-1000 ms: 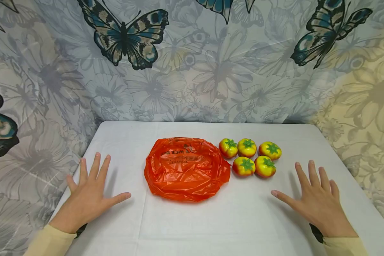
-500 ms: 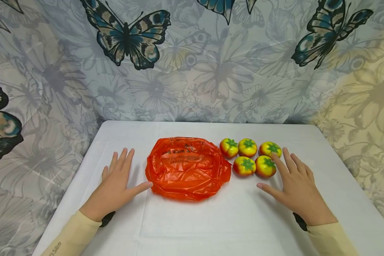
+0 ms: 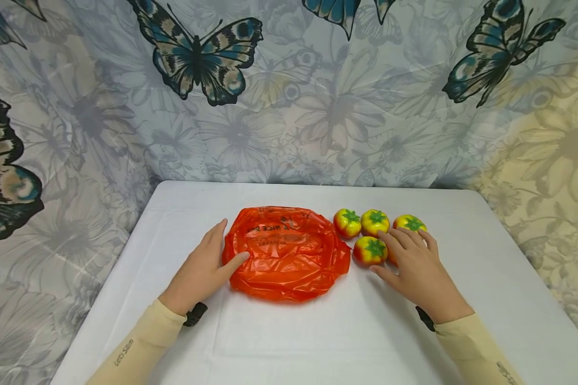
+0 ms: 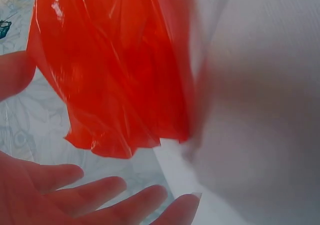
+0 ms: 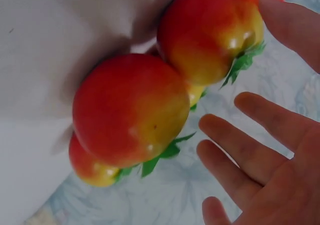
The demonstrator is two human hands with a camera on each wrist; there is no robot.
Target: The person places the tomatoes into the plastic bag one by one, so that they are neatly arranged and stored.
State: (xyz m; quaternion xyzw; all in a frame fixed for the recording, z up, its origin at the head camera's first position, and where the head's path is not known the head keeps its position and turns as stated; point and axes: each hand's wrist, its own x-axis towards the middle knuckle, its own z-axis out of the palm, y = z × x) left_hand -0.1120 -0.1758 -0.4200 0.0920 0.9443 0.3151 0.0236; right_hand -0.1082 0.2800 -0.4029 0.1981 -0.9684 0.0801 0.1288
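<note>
A: White surface [image 3: 318, 342], butterfly-print cloth [image 3: 289, 107] hung behind. An orange plastic bag [image 3: 289, 254] is seen crumpled flat at the surface's centre.

B: Left hand [image 3: 203, 274]?

A: Laid against the bag's left edge, fingers straight, thumb resting on the plastic. Nothing is gripped. In the left wrist view the fingers [image 4: 100, 190] are shown spread and relaxed beside the bag [image 4: 115, 70].

B: And the right hand [image 3: 416, 270]?

A: Spread flat just right of the bag, placed over the toy tomatoes. Five are thought present, but one is mostly hidden under the palm. Three sit in a back row: tomato nearest the bag [image 3: 347, 223], middle tomato [image 3: 375, 222], far tomato [image 3: 409, 223]. A front tomato [image 3: 370, 250] lies by the bag's right edge, w/ the thumb just beside it.

B: Is anything held?

A: No. Fingers are kept straight; the right wrist view shows them [image 5: 260, 135] open above the red-yellow fruit [image 5: 130, 110], not curled round any. Whether the fingertips touch the far tomato can't be told.
</note>
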